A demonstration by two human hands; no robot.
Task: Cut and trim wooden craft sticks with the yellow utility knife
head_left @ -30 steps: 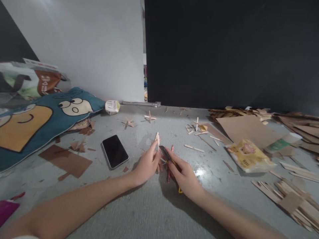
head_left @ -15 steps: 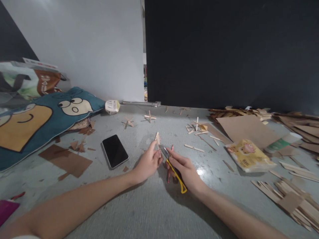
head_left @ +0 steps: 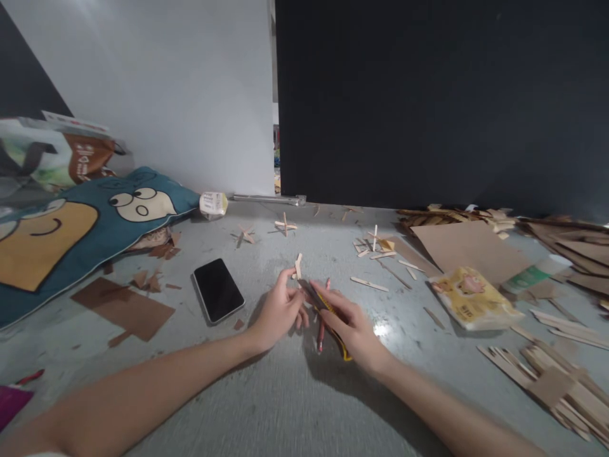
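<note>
My right hand [head_left: 354, 324] is wrapped round a yellow and black utility knife [head_left: 343, 348], its blade end pointing up and left toward my left fingers. With finger and thumb curled close to the blade, my left hand [head_left: 280, 311] holds a small pale wooden stick piece [head_left: 298, 263] whose upper part shows bent beyond the index finger. Part of the stick is hidden by the fingers. Beneath the hands, on the grey table [head_left: 266, 400], lies a red pencil [head_left: 321, 336], partly covered by the knife and right hand.
A phone [head_left: 219, 290] lies left of my hands, near brown cardboard [head_left: 126, 308] and a teal cushion [head_left: 109, 222]. Small crossed-stick pieces [head_left: 285, 225] stand farther back. To the right are a yellow tissue pack [head_left: 471, 298], a glue bottle [head_left: 537, 274] and bundled wooden sticks [head_left: 547, 381].
The knife has tilted and its handle now shows less below my right hand. My left fingers have shifted slightly left, and the stick's visible end looks bent.
</note>
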